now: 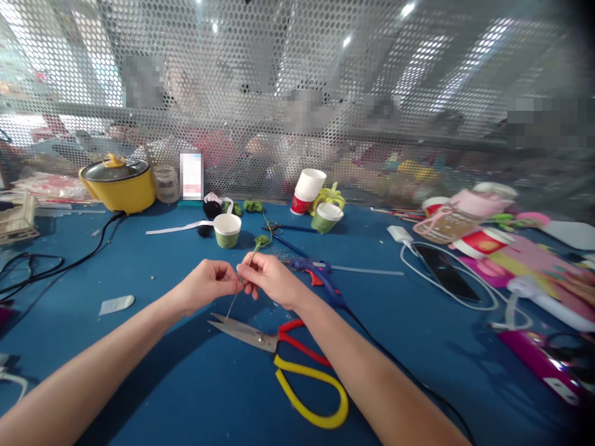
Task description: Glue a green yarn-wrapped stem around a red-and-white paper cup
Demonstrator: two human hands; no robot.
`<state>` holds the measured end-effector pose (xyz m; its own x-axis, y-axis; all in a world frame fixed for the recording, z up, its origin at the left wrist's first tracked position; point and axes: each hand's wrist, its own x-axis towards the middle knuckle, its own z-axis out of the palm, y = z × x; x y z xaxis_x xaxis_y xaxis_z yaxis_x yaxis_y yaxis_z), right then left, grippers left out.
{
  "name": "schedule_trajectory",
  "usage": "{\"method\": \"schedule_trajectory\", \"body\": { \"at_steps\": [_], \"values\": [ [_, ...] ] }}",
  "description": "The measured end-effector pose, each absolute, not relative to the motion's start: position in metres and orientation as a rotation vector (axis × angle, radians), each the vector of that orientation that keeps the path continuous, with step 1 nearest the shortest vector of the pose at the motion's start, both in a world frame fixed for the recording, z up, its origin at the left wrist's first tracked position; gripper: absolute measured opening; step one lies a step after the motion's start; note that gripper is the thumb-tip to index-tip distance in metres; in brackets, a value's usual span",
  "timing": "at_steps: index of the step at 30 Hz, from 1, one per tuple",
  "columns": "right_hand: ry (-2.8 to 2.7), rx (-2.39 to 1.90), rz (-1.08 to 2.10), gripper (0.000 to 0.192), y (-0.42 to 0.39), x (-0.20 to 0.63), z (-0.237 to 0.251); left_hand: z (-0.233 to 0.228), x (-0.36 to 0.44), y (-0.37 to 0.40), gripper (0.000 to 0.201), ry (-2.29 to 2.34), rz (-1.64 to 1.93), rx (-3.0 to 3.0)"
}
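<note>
Near the middle of the table, my right hand (267,275) pinches a thin green yarn stem (255,250) with a leafy-looking tuft at its top. My left hand (210,285) meets it there, thumb and fingertips pressed together at the stem's lower end; whether it grips the stem or a loose thread is hidden. A thin, pale strand (232,305) hangs below the fingers. Under my hands lie large scissors (260,339), blades slightly apart, with one red and one yellow handle loop. Green yarn (253,206) lies behind, a strand running from it toward the tuft.
A blue glue gun (320,269) and dark-handled pliers (290,243) lie beyond my right hand. Paper cups (227,231) stand farther back. A yellow electric pot (118,186) is at left; a phone (446,271) with a white cable lies at right. A perforated metal screen (279,74) closes the back.
</note>
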<state>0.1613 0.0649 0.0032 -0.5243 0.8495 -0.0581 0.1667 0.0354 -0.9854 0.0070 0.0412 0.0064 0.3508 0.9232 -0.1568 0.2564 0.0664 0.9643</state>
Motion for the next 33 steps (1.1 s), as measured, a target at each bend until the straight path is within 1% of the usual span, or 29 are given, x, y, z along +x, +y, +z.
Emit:
{"method": "schedule_trajectory", "body": {
  "at_steps": [8,11,13,18,20,25,33],
  "values": [
    [-1.818,-1.193,1.326,0.028,0.0615,0.1589,0.0049,0.0055,0.0085,0.0401,0.016,1.189,0.738,1.546],
    [-1.824,-1.229,1.301,0.028,0.0611,0.1587,0.0029,0.0047,0.009,0.0404,0.016,1.199,0.742,1.59],
    [-1.801,-1.21,1.341,0.029,0.0613,0.1587,0.0017,0.0046,0.0089,0.0408,0.016,1.175,0.747,1.585],
    [-1.702,-1.008,1.574,0.025,0.0636,0.1603,0.0012,0.0074,0.0065,0.042,0.018,1.117,0.718,1.44],
    [-1.699,-0.993,1.585,0.023,0.0647,0.161,0.0013,0.0086,0.0052,0.0422,0.018,1.093,0.698,1.399],
    [-1.761,-1.067,1.472,0.021,0.0638,0.1608,0.0036,0.0089,0.0035,0.0408,0.015,1.057,0.684,1.39],
    [-1.841,-1.19,1.265,0.023,0.0594,0.1585,0.0058,0.0094,0.0048,0.037,0.018,1.148,0.723,1.462]
  ]
}}
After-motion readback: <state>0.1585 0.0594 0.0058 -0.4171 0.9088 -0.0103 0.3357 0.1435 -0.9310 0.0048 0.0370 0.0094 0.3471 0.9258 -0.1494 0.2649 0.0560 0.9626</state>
